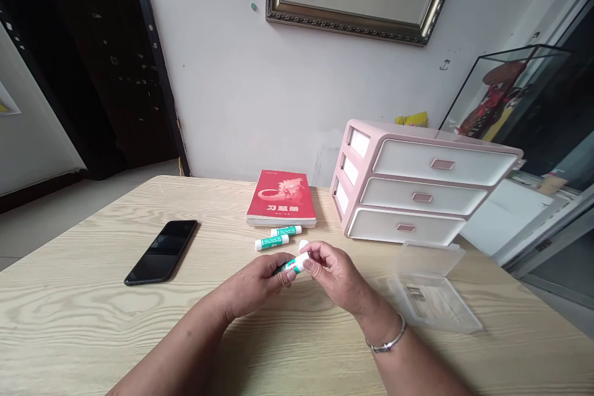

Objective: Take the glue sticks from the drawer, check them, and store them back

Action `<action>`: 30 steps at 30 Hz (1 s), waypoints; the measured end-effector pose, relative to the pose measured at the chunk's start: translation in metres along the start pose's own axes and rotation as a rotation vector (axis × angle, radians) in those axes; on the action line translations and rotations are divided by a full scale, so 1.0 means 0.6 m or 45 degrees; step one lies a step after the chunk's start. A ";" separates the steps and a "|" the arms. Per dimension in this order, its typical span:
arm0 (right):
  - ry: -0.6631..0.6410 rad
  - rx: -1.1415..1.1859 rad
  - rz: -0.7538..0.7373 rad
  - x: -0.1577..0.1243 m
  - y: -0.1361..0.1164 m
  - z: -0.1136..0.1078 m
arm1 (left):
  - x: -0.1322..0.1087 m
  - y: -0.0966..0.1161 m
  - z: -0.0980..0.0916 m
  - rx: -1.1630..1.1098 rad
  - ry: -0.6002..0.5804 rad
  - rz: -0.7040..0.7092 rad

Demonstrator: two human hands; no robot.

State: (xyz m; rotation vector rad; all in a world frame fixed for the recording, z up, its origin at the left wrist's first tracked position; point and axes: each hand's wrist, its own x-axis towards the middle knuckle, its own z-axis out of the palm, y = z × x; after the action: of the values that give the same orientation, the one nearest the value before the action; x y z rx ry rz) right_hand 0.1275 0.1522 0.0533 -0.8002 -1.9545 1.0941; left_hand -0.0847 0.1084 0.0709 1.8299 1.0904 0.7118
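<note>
Glue stick [292, 265], in front of the red workbook [282, 197], was mid-handling: the left hand [257, 283] gripped its barrel, the right hand [338, 277] pinched its white end. Two other glue sticks [272, 242] lay unheld just before the workbook; what was finished couldn't be told.

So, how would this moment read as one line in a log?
left hand: holds glue stick | right hand: grips its white end | near hands: two more glue sticks | table: book, phone, clear box, drawers

Wood-grain table [78, 315]: black phone [162, 252], red book [282, 195], 2 green-white glue sticks [271, 242], pink-framed 3-drawer unit [422, 197], open clear case [436, 304].
</note>
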 end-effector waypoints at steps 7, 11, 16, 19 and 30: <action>0.041 -0.181 -0.154 -0.004 -0.015 0.008 | 0.002 -0.005 0.005 -0.004 -0.033 0.006; 0.189 -0.180 -0.006 0.006 0.005 0.021 | 0.010 -0.009 0.030 0.372 0.239 0.049; 0.127 0.065 0.347 0.008 0.017 0.023 | 0.012 -0.014 0.034 0.472 0.288 0.060; 0.070 0.032 0.194 0.001 0.002 0.012 | 0.009 -0.010 0.021 0.286 0.205 0.064; 0.033 0.128 0.414 0.009 0.011 0.017 | 0.015 -0.018 0.032 0.660 0.317 0.062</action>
State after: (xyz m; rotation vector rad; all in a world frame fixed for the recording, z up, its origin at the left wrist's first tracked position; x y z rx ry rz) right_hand 0.1170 0.1553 0.0451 -1.0968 -1.7714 1.3513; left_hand -0.0696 0.1115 0.0531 2.2489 1.5027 0.7478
